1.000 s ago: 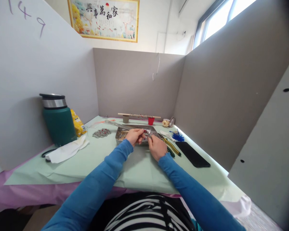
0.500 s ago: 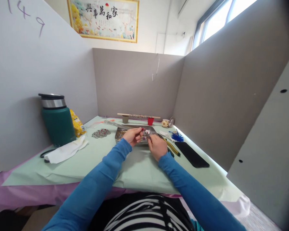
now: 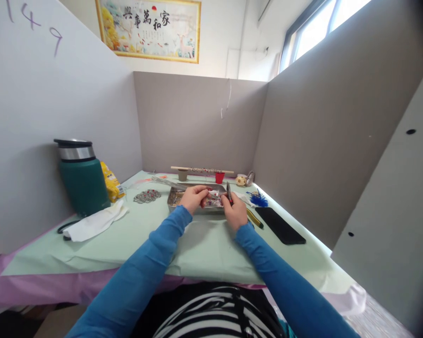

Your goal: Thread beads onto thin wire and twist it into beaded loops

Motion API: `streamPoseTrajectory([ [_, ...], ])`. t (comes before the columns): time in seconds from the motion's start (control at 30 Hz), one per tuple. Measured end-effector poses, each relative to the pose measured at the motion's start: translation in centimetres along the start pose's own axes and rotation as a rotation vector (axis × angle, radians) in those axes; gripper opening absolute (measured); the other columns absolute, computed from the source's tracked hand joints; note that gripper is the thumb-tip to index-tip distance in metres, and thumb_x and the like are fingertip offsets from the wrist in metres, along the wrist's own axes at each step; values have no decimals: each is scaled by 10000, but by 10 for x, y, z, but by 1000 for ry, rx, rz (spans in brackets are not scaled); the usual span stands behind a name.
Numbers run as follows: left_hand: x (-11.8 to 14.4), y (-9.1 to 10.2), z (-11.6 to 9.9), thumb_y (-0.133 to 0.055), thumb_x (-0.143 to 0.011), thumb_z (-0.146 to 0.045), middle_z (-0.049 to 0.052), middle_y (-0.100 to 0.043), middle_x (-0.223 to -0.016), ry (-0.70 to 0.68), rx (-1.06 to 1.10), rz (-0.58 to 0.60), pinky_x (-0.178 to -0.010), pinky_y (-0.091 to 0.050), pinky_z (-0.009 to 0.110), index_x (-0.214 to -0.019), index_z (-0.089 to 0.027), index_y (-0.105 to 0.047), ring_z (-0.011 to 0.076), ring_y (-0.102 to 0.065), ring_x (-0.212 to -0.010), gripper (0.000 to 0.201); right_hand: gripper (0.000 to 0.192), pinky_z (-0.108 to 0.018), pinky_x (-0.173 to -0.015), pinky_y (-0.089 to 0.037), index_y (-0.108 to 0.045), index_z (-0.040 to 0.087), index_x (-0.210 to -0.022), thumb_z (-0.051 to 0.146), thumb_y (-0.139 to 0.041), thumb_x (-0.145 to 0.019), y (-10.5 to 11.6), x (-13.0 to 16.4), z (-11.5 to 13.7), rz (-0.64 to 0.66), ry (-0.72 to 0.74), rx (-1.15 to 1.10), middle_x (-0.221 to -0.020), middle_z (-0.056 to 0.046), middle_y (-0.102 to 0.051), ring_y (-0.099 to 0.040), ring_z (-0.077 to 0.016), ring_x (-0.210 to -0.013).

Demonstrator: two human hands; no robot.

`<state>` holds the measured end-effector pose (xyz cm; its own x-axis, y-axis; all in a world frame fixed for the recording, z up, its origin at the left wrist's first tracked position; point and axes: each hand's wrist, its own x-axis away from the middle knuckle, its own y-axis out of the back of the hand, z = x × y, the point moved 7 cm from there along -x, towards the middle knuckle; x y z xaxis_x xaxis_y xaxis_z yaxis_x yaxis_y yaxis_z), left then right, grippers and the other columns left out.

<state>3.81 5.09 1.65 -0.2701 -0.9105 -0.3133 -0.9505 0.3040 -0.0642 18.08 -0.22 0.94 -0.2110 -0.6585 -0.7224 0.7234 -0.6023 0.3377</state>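
Observation:
My left hand (image 3: 193, 198) pinches a small white and red bead piece (image 3: 211, 193) over a metal tray (image 3: 172, 201) of small beads. Close beside it, my right hand (image 3: 237, 212) grips small pliers (image 3: 229, 191) whose dark tip points upward. Both hands hover over the tray's near edge, almost touching. Blue sleeves cover both arms.
A green thermos (image 3: 81, 176), a yellow packet (image 3: 112, 181) and white cloth (image 3: 96, 223) lie at left. A beaded ornament (image 3: 147, 195) sits left of the tray. Yellow-handled pliers (image 3: 254, 218), blue feathers (image 3: 259, 199) and a black phone (image 3: 281, 225) lie right. A wooden stick (image 3: 201, 170) on cups stands behind.
My right hand has turned so the pliers' tip now points up instead of toward the left hand. The left hand stays over the tray with the small piece.

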Motion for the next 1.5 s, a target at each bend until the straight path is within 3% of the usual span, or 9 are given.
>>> streamPoseTrajectory([
  [0.13, 0, -2, 2, -569, -746, -156, 21, -618, -637, -15, -44, 32, -367, -372, 193, -875, -77, -634, 45, -445, -361, 165, 248, -266, -695, -410, -599, 163, -852, 355, -448, -815, 3, 1, 7, -11, 50, -91, -756, -32, -613, -537, -160, -703],
  [0.33, 3, -11, 6, -620, -735, -213, 37, -621, -631, 77, 91, 124, -357, -363, 206, -810, -66, -623, 46, -431, -349, 165, 241, -275, -709, -423, -602, 161, -831, 371, -492, -788, 2, 0, 5, 7, -20, -184, -779, -33, -622, -544, -160, -717],
  [0.63, 9, -25, 9, -638, -722, -268, 25, -605, -621, 145, 142, 318, -349, -333, 209, -814, -62, -619, 31, -387, -333, 226, 267, -304, -758, -450, -627, 171, -937, 352, -549, -756, -9, -3, 0, 149, -67, -451, -843, -34, -651, -581, -174, -784],
  [0.8, 11, -29, 9, -680, -683, -304, 17, -600, -626, 176, 157, 392, -343, -322, 198, -898, -65, -596, 28, -389, -331, 332, 239, -287, -740, -448, -634, 168, -896, 344, -568, -747, -7, -1, 7, 180, -91, -506, -739, -8, -641, -570, -148, -715],
  [0.97, 13, -33, 10, -673, -692, -319, 16, -609, -641, 169, 139, 447, -348, -321, 188, -886, -88, -590, 25, -396, -334, 313, 217, -279, -671, -467, -596, 171, -864, 348, -583, -740, -12, 0, 2, 168, -177, -685, -640, 18, -594, -549, -123, -611],
  [1.1, 10, -28, 17, -652, -715, -271, 8, -599, -615, 198, 105, 406, -350, -317, 186, -906, -89, -592, 27, -398, -328, 271, 255, -280, -611, -482, -558, 179, -863, 371, -621, -708, -10, -6, -16, 24, -281, -886, -642, 25, -577, -546, -120, -584],
  [1.27, 1, -13, 22, -622, -737, -196, -7, -564, -553, 193, 24, 207, -335, -289, 182, -830, -82, -587, 24, -378, -307, 151, 270, -268, -554, -483, -543, 193, -853, 385, -640, -691, -1, -11, -31, -143, -354, -979, -635, 30, -560, -545, -122, -579],
  [1.37, 1, -8, 16, -623, -729, -186, -4, -566, -590, 177, 89, 111, -348, -319, 190, -786, -111, -539, 38, -409, -335, 126, 279, -274, -556, -488, -568, 181, -848, 392, -650, -685, -5, -10, -25, -65, -366, -1004, -632, 24, -556, -548, -130, -602],
  [1.5, 8, -18, 3, -627, -737, -294, -37, -497, -604, 165, 283, 221, -374, -348, 200, -720, -157, -454, 43, -418, -380, 222, 286, -293, -571, -495, -594, 156, -830, 404, -646, -698, -16, -4, -9, 126, -335, -1015, -627, 7, -559, -550, -143, -625],
])
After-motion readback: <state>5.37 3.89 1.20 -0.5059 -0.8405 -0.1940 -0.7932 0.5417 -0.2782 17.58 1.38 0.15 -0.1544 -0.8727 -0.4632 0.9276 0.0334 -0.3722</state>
